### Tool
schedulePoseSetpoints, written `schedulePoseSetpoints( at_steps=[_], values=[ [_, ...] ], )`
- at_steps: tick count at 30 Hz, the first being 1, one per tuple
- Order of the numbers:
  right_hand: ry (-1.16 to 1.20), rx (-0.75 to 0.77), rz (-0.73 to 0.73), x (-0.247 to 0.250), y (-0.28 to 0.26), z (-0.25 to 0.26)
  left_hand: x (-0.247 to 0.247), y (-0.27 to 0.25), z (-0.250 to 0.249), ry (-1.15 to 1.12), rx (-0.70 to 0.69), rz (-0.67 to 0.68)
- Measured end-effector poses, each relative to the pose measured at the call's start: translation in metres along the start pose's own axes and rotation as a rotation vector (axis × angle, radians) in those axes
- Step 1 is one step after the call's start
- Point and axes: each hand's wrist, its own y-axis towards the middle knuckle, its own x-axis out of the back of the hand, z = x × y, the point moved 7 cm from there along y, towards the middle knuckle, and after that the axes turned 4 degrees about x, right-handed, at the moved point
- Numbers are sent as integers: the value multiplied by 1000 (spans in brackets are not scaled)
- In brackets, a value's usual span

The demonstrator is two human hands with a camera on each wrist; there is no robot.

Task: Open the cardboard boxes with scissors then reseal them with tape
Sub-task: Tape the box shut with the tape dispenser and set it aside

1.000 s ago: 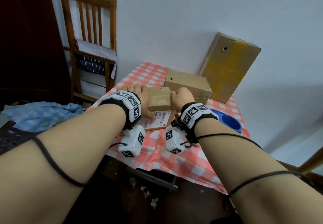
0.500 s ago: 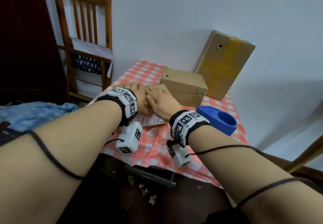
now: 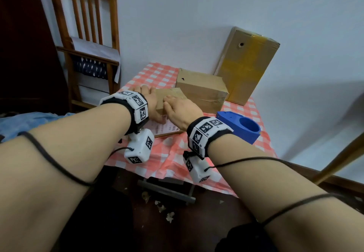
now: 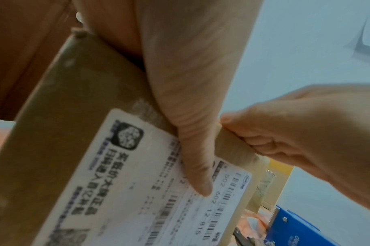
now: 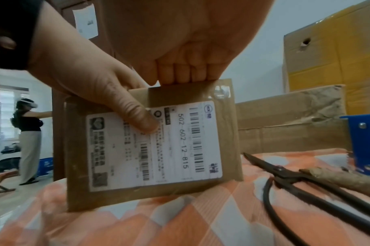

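Note:
A small cardboard box (image 3: 171, 94) with a white shipping label (image 5: 154, 146) stands on the red-checked tablecloth (image 3: 157, 74), its labelled face turned toward me. My left hand (image 3: 151, 102) grips its left side, the thumb (image 5: 138, 116) pressing on the label. Beside it, my right hand (image 3: 177, 106) lies over the top of the box, its fingers (image 5: 184, 73) curled over the top edge. Black scissors (image 5: 306, 183) lie on the cloth right of the box, in no hand. A blue tape dispenser (image 3: 240, 125) sits at the right.
A medium box (image 3: 201, 90) stands just behind the small one. A tall box (image 3: 246, 64) with yellow tape leans on the wall. A wooden chair (image 3: 86, 45) is at the left. The table's front edge lies below my wrists. A person (image 5: 28, 133) stands far behind.
My right hand has moved from the box's right end to its top, close beside my left hand. The left hand has kept its hold.

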Motion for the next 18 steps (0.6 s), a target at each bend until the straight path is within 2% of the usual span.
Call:
schedulePoseSetpoints(
  at_steps=[5,11,18],
  values=[
    [-13,-76,28,-6,8,-1,-2,1,-1,-2,31,-28],
    [-34,53,10,-4,-24,6,-3,3,-2,22,59,-5],
    [-19,-15,22,-7,17,2,-4,3,-1,17,52,-19]
  ],
)
